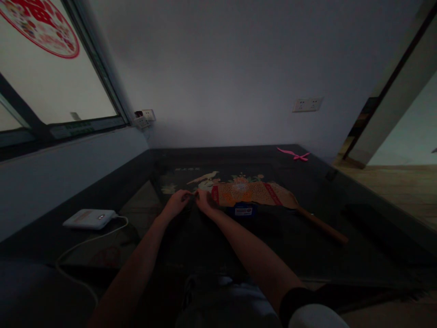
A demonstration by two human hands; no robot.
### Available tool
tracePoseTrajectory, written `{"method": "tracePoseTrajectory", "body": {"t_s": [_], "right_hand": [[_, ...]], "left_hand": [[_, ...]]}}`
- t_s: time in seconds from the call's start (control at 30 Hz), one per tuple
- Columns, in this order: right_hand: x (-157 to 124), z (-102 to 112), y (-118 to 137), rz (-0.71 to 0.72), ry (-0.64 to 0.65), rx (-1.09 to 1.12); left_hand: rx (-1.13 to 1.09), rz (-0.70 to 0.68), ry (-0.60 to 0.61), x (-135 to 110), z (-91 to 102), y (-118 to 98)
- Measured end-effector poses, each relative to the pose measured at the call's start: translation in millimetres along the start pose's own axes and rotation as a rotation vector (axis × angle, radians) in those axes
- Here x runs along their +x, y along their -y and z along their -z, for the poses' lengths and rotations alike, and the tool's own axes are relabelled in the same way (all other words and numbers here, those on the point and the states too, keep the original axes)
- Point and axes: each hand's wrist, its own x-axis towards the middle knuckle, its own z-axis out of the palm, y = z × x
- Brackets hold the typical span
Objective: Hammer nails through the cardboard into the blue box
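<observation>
Both hands meet out in front, fingertips close together, almost touching each other. It is too dark to tell if the fingers are pinched on something small or just resting there.

From the head camera, the left hand (175,203) sits with its fingers curled, pointing to the right. The right hand (205,201) sits just beside it, with its fingers pointing to the left. Both hands are low over the dark table (341,191).

Right next to the right hand lies an orange patterned sheet (249,193). It has a red band at each end. Its near end looks like it touches the right hand, but I cannot be sure. The sheet lies flat in the middle of the table and stretches away to the right. A wooden stick (321,224) comes out from its far end and points to the right and toward the person.

A small blue box (243,210) peeks out from under the sheet. A bird picture (206,176) is painted on the table just behind the hands.

Far back on the table lies a pink ribbon (296,155). On the left side sits a white power bank (89,218) with a white cable (85,243) curling from it. A window (58,86) with a round red paper sticker (41,25) is up on the left. Two wall sockets (307,105) are on the wall behind.
</observation>
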Motion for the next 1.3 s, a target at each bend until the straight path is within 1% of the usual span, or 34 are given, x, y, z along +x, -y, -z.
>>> {"method": "tracePoseTrajectory", "body": {"t_s": [0.17, 0.37, 0.67, 0.77, 0.87, 1.03, 1.3], "right_hand": [[-3.5, 1.7, 3.7, 0.009, 0.036, -0.027], [-6.7, -0.7, 10.1, 0.005, 0.053, -0.073], [-5.3, 1.9, 9.2, 0.026, 0.08, -0.09], [-5.1, 2.8, 10.5, 0.008, 0.098, -0.099], [-3.9, 2.5, 10.9, 0.001, 0.101, -0.114], [-3.2, 3.7, 11.0, 0.052, 0.085, -0.135], [-8.8, 3.5, 14.9, 0.093, 0.093, -0.181]], "left_hand": [[-0.03, -0.013, 0.051, -1.1, -2.3, -0.6], [-0.001, -0.017, 0.039, -1.2, -2.6, 1.1], [0.012, -0.011, 0.03, -1.2, -1.8, 1.8], [0.009, -0.013, 0.041, -1.7, -0.7, 1.3], [0.03, 0.013, 0.045, -1.8, 0.3, 0.6], [0.057, 0.043, 0.039, -0.8, -0.1, 1.3], [0.026, 0.013, 0.044, -0.7, 1.1, -1.1]]}}
